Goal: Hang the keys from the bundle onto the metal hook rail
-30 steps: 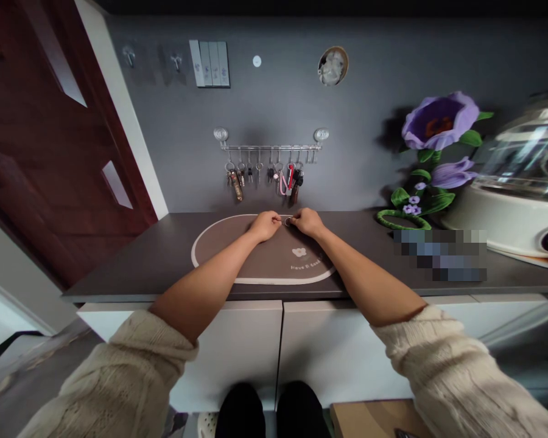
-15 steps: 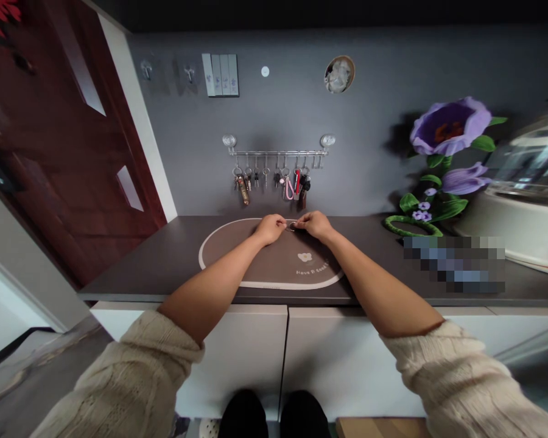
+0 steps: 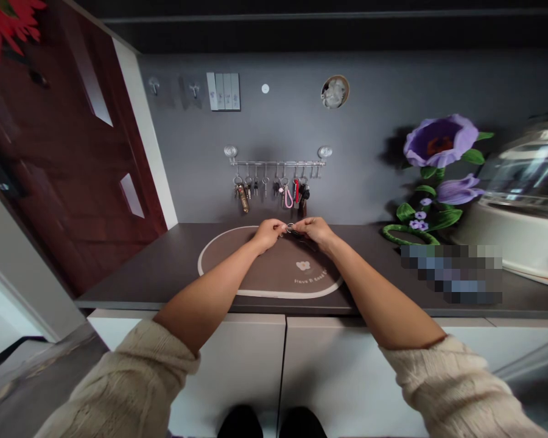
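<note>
A small metal key ring point(image 3: 291, 228) is pinched between my left hand point(image 3: 269, 235) and my right hand point(image 3: 315, 232), just above the far edge of the oval brown placemat point(image 3: 226, 261). Fingertips of both hands meet at the ring. A dark, narrow item point(image 3: 304, 244) lies under my right hand, partly hidden by it, and I cannot tell what it is.
A steel rail point(image 3: 277, 163) on the grey wall carries several sets of keys, just beyond the counter's back edge. A fabric flower decoration point(image 3: 438, 143) and a white appliance with a glass lid point(image 3: 525, 182) stand at the right. A dark red door point(image 3: 68, 152) is at the left.
My hands have drawn slightly closer around the ring, and the dark item now shows beneath my right hand. The whole scene sits lower in the view because my head has tilted.
</note>
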The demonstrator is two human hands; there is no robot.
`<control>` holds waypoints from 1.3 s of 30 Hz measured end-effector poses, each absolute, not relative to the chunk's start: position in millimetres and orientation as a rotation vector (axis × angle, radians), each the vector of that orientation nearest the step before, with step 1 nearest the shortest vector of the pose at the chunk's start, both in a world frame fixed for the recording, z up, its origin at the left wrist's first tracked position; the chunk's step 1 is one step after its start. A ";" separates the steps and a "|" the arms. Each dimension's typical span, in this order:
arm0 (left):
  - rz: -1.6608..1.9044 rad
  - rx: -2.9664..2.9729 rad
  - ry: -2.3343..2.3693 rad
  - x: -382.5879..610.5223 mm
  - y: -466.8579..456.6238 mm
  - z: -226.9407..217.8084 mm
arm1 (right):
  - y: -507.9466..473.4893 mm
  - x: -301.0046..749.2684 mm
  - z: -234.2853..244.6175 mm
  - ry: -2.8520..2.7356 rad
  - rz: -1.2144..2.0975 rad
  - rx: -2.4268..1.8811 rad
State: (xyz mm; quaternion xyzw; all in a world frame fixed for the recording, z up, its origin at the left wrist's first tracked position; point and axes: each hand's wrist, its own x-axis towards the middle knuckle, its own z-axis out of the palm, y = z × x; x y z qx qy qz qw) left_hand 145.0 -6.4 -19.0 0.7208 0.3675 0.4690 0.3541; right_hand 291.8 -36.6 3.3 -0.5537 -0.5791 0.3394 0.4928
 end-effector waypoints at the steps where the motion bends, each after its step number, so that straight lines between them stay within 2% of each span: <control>1: 1.214 1.850 0.929 145.0 -7.2 -18.3 | -36.6 291.6 3.9 -1.395 0.841 -1.328; 23: 1.288 1.599 0.697 142.3 -17.7 -2.7 | -53.4 284.7 23.1 -1.198 1.173 -0.975; 39: 1.411 1.661 0.671 144.1 -21.1 2.4 | -50.0 283.9 14.9 -1.221 1.194 -0.828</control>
